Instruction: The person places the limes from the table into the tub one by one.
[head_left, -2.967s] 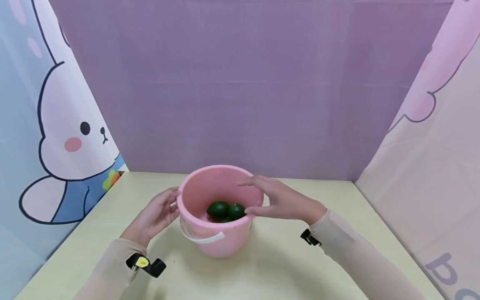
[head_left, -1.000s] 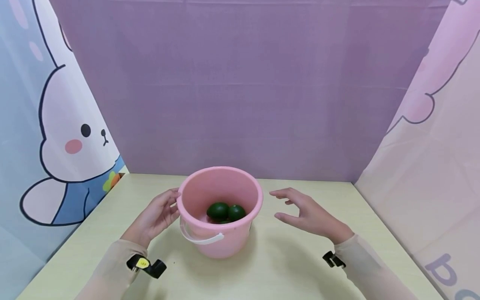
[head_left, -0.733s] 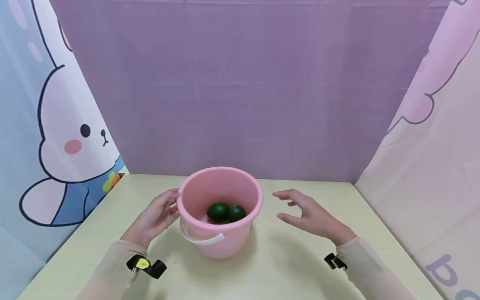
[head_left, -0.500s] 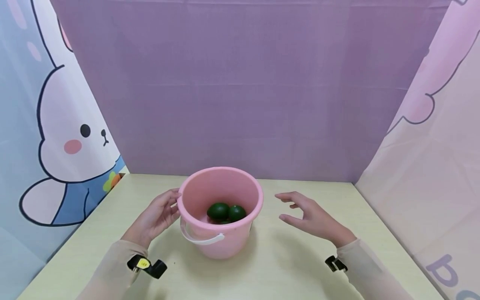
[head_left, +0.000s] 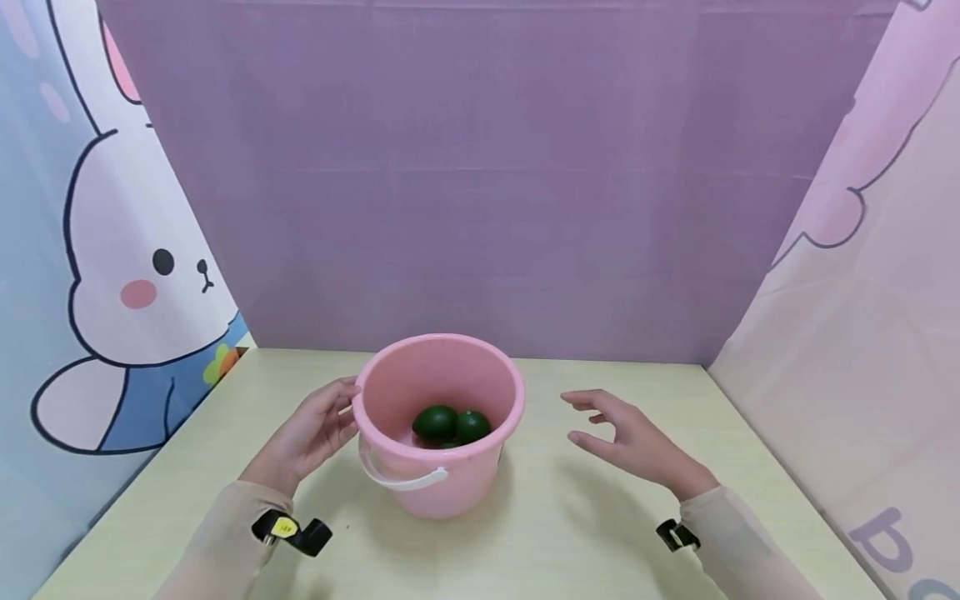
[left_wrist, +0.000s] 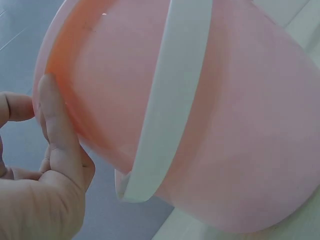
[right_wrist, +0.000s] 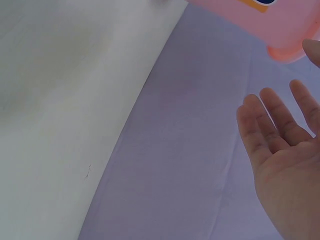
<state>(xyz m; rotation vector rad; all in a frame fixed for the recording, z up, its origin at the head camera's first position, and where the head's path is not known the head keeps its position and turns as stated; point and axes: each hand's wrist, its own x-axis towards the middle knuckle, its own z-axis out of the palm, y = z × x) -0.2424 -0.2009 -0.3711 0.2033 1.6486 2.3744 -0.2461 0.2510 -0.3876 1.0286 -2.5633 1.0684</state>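
Note:
A pink plastic bucket (head_left: 450,483) with a white handle (head_left: 405,481) stands upright on the table. Inside lie dark green, smooth oval fruits, avocado-like, two plainly visible: one at left (head_left: 436,423) and one at right (head_left: 473,427). A bit of another green shape shows below them. My left hand (head_left: 311,433) holds the bucket's rim at its left side; the left wrist view shows thumb and a fingertip pinching the rim (left_wrist: 42,60). Off to the bucket's right, my right hand (head_left: 637,442) hovers above the table, fingers relaxed and parted, holding nothing.
The pale wooden table (head_left: 555,550) meets a purple cloth backdrop (head_left: 480,183) behind the bucket. Printed curtains flank it, with a cartoon rabbit (head_left: 135,250) at left and a pale pink panel (head_left: 862,350) at right. Black wrist straps are on both sleeves.
My right hand was over the bucket's right rim three seconds ago; it has drawn away to the right and keeps drifting slightly. The left hand, bucket and green fruits have stayed put.

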